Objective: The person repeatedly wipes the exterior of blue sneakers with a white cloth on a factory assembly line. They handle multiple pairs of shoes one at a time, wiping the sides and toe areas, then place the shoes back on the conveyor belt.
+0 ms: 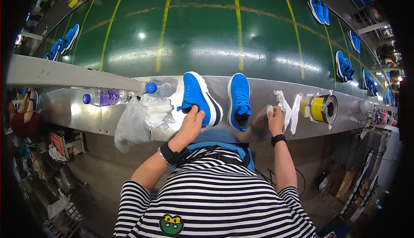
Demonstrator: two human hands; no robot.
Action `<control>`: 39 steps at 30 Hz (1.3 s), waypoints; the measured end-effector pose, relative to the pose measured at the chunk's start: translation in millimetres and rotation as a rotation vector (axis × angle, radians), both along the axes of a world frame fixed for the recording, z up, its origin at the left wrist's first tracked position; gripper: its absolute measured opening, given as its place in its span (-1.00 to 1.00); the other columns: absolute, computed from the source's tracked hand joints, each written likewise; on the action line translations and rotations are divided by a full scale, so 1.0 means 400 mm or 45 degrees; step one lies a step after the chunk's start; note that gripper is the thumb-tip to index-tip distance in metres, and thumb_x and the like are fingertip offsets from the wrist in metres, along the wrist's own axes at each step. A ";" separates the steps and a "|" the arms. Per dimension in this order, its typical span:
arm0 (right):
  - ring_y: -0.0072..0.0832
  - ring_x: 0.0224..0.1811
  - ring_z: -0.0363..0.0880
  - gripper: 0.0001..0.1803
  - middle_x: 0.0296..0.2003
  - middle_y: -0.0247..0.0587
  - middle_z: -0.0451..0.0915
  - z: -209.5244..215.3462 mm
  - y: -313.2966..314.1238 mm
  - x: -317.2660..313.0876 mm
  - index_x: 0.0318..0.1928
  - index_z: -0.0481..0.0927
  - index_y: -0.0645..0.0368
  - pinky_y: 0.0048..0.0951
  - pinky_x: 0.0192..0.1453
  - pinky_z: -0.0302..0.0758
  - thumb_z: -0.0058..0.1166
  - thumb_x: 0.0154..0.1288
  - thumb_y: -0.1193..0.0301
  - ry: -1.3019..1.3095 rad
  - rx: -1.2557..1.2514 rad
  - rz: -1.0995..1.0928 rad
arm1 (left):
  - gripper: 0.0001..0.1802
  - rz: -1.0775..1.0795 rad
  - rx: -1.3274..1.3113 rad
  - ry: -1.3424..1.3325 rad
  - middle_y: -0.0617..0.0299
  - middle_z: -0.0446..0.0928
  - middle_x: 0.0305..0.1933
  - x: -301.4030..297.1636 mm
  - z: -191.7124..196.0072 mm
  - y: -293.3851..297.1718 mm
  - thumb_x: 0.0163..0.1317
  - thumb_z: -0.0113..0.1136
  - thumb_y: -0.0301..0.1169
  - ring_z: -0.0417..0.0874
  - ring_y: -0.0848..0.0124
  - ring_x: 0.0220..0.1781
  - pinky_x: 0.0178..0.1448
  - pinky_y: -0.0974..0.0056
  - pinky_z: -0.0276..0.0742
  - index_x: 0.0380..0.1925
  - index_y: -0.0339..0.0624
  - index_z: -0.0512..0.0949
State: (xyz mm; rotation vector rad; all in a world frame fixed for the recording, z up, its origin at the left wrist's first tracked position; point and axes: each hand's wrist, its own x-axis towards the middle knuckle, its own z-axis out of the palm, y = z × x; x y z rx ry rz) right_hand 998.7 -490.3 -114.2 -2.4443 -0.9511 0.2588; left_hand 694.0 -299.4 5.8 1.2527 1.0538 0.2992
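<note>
My left hand (192, 122) grips a blue sneaker (199, 97) at its heel opening. The shoe is tilted, so its white sole and dark-patterned side show. Just right of it, a second blue sneaker (239, 97) rests on the metal ledge, toe pointing away, touched by neither hand. Closed in a pinch, my right hand (276, 120) holds a small white wad (270, 109); its exact kind is unclear. Beside that hand lie a crumpled white cloth (282, 103) and a white strip (296, 113).
Beyond the metal ledge (267, 89) runs a green conveyor belt (202, 31) with yellow lines and several blue sneaker pairs. A yellow-labelled can (319, 108) stands right. Left are two bottles, one purple-labelled (108, 98), a plastic bag (131, 123) and a pale beam (73, 75).
</note>
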 end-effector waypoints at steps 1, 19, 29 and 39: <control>-0.25 -0.27 0.47 -0.74 -0.38 -0.11 0.46 0.026 0.014 -0.014 -0.18 0.45 0.18 -0.26 -0.23 0.38 0.13 0.09 0.46 -0.067 -0.062 0.049 | -0.75 -0.010 0.045 0.053 -0.02 0.46 -0.41 0.004 0.007 -0.004 0.29 -0.14 -0.28 0.54 0.26 -0.40 -0.36 0.19 0.50 -0.36 -0.29 0.29; -0.55 -0.43 0.45 -0.82 -0.38 -0.25 0.46 0.197 0.072 -0.179 -0.24 0.53 0.23 -0.55 -0.34 0.42 0.15 0.11 0.51 0.685 0.365 0.055 | -0.75 -0.200 0.515 0.365 -0.31 0.42 -0.38 0.074 -0.037 -0.070 0.30 -0.13 -0.31 0.46 -0.23 -0.29 -0.24 -0.02 0.35 -0.34 -0.34 0.28; -0.50 -0.49 0.45 -0.91 -0.47 -0.23 0.47 0.201 -0.009 -0.034 -0.30 0.56 0.19 -0.51 -0.39 0.39 0.10 0.13 0.53 0.399 0.461 -0.143 | -0.77 -0.306 0.539 0.442 -0.29 0.44 -0.41 0.128 -0.065 -0.100 0.24 -0.03 -0.36 0.46 -0.21 -0.32 -0.28 -0.05 0.32 -0.36 -0.37 0.32; -0.21 -0.27 0.44 -0.82 -0.40 -0.21 0.49 0.097 0.061 0.177 -0.29 0.58 0.13 -0.26 -0.11 0.37 0.11 0.02 0.55 -0.078 0.351 0.175 | -0.73 -0.348 0.598 0.642 -0.22 0.47 -0.46 0.151 -0.082 -0.106 0.24 -0.02 -0.31 0.49 -0.16 -0.37 -0.31 -0.04 0.35 -0.39 -0.36 0.35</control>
